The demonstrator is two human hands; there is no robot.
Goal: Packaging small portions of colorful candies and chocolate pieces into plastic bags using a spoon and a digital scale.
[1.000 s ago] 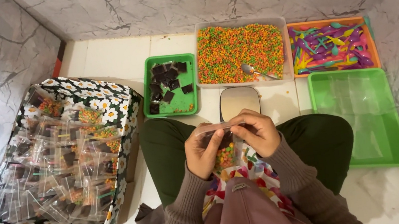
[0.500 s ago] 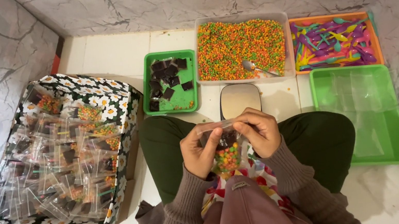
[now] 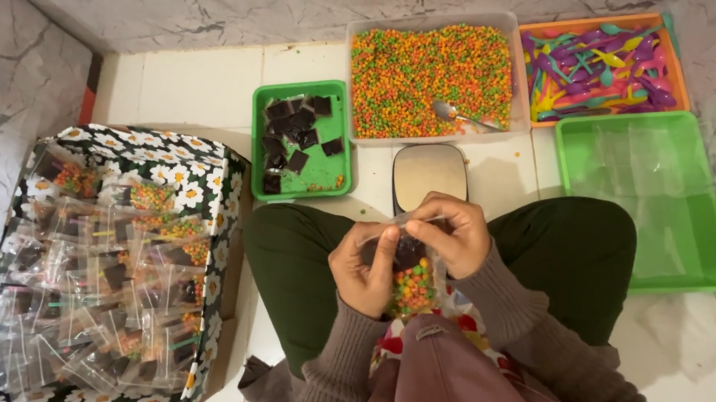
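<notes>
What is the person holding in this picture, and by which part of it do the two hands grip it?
A small clear bag of coloured candy beads with a dark piece inside. Both the left hand and the right hand pinch it along its top edge.

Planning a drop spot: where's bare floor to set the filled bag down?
Bare tile lies behind the green tray of dark squares, toward the wall, and at the front right past the large green tray. The strip by the scale is narrow. The box of bags crowds the left. Both hands hold the bag.
</notes>
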